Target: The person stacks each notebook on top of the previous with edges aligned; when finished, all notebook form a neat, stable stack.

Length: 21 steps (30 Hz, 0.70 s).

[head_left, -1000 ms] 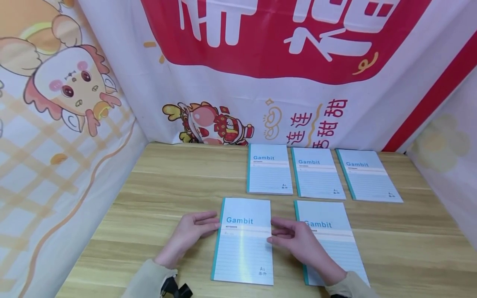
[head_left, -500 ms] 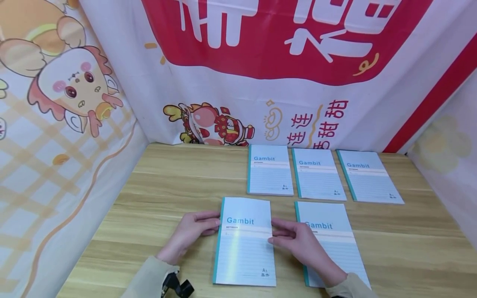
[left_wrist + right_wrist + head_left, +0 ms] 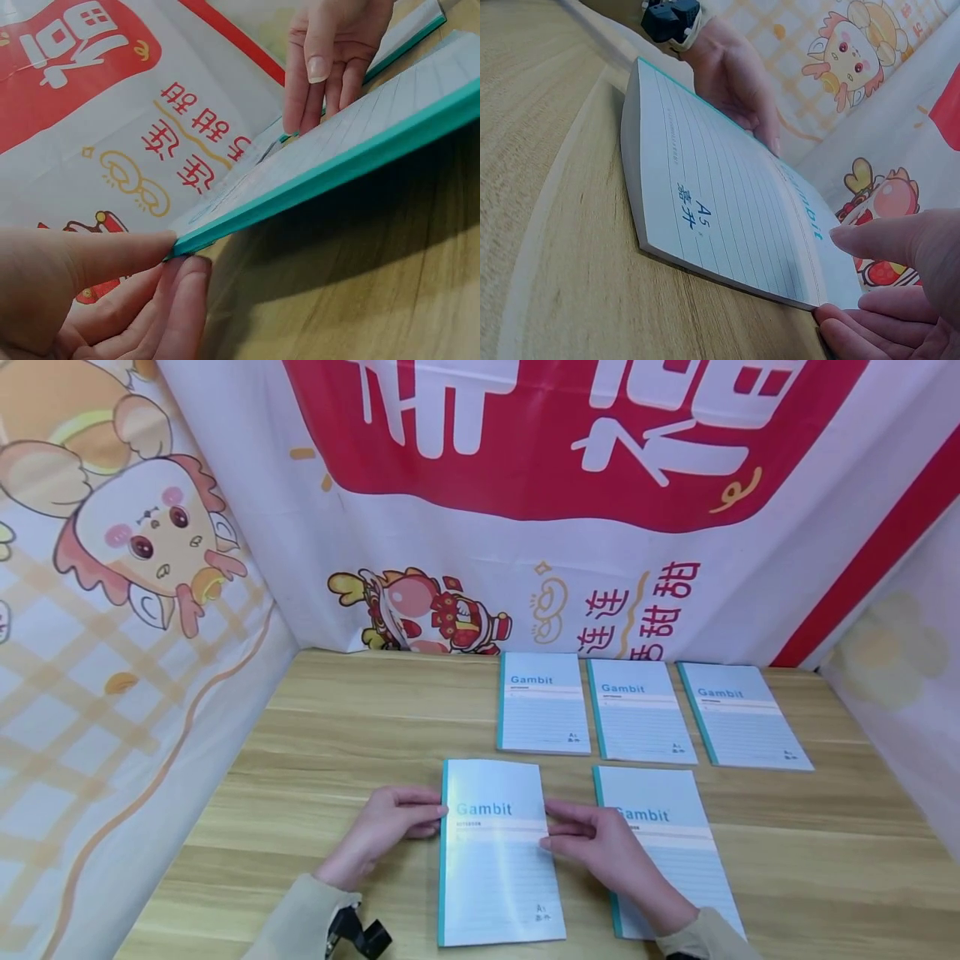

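Observation:
A light blue Gambit notebook (image 3: pixel 498 860) with a teal spine lies tilted between both hands, its spine side raised off the table in the left wrist view. My left hand (image 3: pixel 384 827) pinches that spine, thumb (image 3: pixel 127 251) above and fingers (image 3: pixel 184 292) below. At the opposite edge is my right hand (image 3: pixel 600 847), its extended fingers (image 3: pixel 874 322) touching the edge from below. The right thumb (image 3: pixel 877 236) stands apart from those fingers, over the cover; whether it touches cannot be told. A second notebook (image 3: pixel 678 852) lies partly under the right forearm.
Farther back on the wooden table (image 3: pixel 352 718), three matching notebooks stand in a row: the left one (image 3: pixel 543 718), the middle one (image 3: pixel 645 727) and the right one (image 3: pixel 746 731). Printed cloth (image 3: pixel 450 543) hangs behind the table and along both sides.
The notebook's spine side has risen, and its lower end has swung a little to the right. Glare has spread over its cover. Both hands stay nearly in place.

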Available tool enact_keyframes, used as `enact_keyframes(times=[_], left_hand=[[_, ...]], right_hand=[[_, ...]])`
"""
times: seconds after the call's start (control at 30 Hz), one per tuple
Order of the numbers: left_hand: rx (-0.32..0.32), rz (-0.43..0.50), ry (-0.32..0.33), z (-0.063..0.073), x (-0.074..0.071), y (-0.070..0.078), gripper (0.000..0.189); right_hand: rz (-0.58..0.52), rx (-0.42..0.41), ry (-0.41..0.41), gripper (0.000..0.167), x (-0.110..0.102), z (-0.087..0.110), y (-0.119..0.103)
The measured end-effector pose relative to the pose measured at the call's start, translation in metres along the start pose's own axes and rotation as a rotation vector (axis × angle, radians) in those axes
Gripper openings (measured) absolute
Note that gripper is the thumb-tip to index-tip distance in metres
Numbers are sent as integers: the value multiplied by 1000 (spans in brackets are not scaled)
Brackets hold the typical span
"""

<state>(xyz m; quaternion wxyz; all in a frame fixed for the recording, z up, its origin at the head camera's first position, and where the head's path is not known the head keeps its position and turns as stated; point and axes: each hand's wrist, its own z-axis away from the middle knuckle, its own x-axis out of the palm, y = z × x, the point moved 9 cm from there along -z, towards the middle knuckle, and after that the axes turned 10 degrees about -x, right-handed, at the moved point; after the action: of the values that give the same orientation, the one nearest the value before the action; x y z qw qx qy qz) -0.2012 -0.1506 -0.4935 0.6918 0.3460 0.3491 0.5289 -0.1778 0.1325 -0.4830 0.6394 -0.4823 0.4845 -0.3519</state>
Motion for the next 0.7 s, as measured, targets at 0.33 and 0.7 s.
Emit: enact_keyframes(times=[0.33, 0.7], left_hand=[[2, -53, -114, 5, 11, -2, 46], [13, -36, -82, 2, 16, -3, 48]], right_hand=[[2, -8, -5, 55, -1, 0, 2], [3, 6, -7, 58, -1, -1, 3]])
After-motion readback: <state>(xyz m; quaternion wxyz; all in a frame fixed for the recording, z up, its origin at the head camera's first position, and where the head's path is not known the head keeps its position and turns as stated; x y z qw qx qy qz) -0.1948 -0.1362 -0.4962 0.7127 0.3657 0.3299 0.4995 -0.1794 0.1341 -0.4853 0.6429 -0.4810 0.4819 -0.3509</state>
